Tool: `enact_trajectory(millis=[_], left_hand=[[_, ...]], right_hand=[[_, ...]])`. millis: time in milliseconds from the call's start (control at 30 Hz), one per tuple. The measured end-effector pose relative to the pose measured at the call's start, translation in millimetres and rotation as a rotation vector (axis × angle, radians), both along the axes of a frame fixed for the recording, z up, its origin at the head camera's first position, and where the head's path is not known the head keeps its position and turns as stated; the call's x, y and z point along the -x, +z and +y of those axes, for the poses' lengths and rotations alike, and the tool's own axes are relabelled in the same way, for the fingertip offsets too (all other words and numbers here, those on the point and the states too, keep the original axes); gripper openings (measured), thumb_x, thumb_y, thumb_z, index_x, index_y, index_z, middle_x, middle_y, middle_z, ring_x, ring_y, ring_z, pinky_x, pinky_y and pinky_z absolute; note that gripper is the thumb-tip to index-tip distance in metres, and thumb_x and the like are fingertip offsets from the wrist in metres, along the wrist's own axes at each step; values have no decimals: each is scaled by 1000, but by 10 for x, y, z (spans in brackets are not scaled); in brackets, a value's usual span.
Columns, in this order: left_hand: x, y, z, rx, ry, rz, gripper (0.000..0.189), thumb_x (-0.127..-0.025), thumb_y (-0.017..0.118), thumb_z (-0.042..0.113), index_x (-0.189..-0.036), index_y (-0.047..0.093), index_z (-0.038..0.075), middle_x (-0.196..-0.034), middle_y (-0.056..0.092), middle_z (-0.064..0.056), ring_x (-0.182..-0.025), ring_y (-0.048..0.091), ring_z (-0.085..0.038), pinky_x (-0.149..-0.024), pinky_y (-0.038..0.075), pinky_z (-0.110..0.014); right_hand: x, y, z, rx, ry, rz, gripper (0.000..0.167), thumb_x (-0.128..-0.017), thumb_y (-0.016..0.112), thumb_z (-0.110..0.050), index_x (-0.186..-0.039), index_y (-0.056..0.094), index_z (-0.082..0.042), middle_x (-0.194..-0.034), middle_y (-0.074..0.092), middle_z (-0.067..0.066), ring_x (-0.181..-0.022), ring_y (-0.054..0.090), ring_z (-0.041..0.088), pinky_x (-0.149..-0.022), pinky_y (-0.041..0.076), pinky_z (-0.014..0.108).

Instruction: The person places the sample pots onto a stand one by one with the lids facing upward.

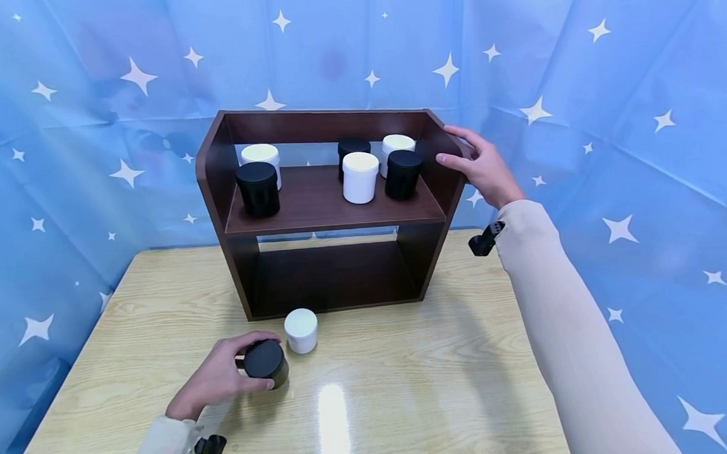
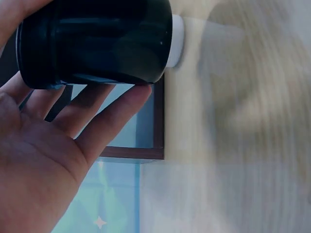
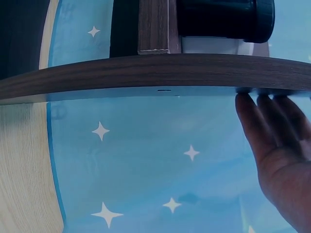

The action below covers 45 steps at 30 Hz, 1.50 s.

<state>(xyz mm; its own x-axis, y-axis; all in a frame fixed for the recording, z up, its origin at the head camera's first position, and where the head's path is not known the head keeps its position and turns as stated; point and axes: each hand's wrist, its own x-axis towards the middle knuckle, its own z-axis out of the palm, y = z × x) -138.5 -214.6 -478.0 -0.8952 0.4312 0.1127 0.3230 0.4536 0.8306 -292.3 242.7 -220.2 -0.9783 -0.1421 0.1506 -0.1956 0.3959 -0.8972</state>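
My left hand [image 1: 220,372] grips a black lidded jar [image 1: 266,360], thumb on one side and fingers on the other. In the left wrist view the same jar [image 2: 107,41] lies across the fingers; whether its base touches the table I cannot tell. Just beyond it a white jar [image 1: 301,331] stands on the table. At the dark brown two-tier shelf [image 1: 332,215], my right hand [image 1: 489,171] holds the right side panel near its top, thumb toward the inside. The right wrist view shows the right hand's fingertips [image 3: 245,104] against the panel's outer face [image 3: 146,75].
Black and white jars stand on the upper tier: a black one [image 1: 258,191] and a white one [image 1: 263,152] at left, a white one [image 1: 360,180] in the middle, a black one [image 1: 404,176] at right. A blue star-patterned curtain [image 1: 331,52] hangs behind the wooden table [image 1: 419,387].
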Motion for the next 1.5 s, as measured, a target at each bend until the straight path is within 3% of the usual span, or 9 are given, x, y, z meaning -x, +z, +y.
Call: enact_trajectory(millis=[267,667,1067,1200,1500], left_hand=[[53,146,23,-7,15,30,67,-68,93,28,-129,65,21,-119,71,1,-96,65,-8,-75,56,-24],[140,473,80,-29,46,88,63,-70,92,30,-126,64,34,-118,71,0,-94,67,-14,-70,59,-26],[193,821,167,1,116,133,63,-72,91,32,-130,63,30,-123,70,-3,-97,66,-20,-73,58,-26],[231,916,205,-16,105,127,64,-73,90,30,-131,63,25,-121,69,-5,-92,66,-21,-71,59,-29],[310,1154,285,-38,68,164,63,-75,89,29,-132,62,29,-121,69,-5,-91,68,-17,-74,59,-29]], right_hand=[[26,0,13,13,10,-4,69,-94,69,-33,-156,38,-27,-150,46,19,-116,61,24,-85,53,14],[4,-6,8,3,1,2,70,-94,68,-35,-156,37,-28,-141,52,9,-116,61,23,-86,54,15],[2,-10,10,26,3,-5,70,-93,69,-34,-156,37,-27,-134,57,3,-116,63,25,-86,55,15],[-3,-5,14,21,1,-9,70,-94,69,-34,-156,37,-27,-138,56,8,-116,63,25,-86,55,15],[13,-19,26,7,7,-13,71,-93,70,-35,-156,38,-28,-141,55,12,-117,62,27,-85,54,16]])
